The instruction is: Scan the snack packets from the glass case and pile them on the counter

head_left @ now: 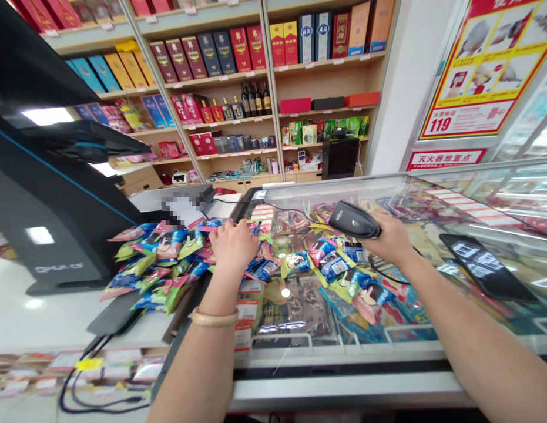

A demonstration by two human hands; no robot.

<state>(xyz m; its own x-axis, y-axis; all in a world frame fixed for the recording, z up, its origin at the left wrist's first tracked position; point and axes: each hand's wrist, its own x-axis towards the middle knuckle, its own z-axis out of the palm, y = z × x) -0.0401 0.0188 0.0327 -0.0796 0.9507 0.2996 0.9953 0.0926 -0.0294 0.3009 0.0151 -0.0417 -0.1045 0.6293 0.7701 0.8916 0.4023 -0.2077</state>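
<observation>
My right hand point(390, 238) grips a black handheld barcode scanner point(355, 220), its head pointing left above the glass counter. A loose group of small blue, green and pink snack packets point(335, 265) lies on the glass below it. My left hand point(235, 244), a bracelet on its wrist, is curled down over similar packets, some showing beside its fingers; its fingertips are partly hidden. To its left, more packets are heaped in a pile point(161, 264) by the counter's left edge.
A dark checkout terminal point(57, 194) stands on the left, with a black box and cables point(114, 314) near its base. A phone point(487, 264) lies on the glass counter point(295, 367) at right. Shelves of boxed bottles point(211, 53) line the back wall.
</observation>
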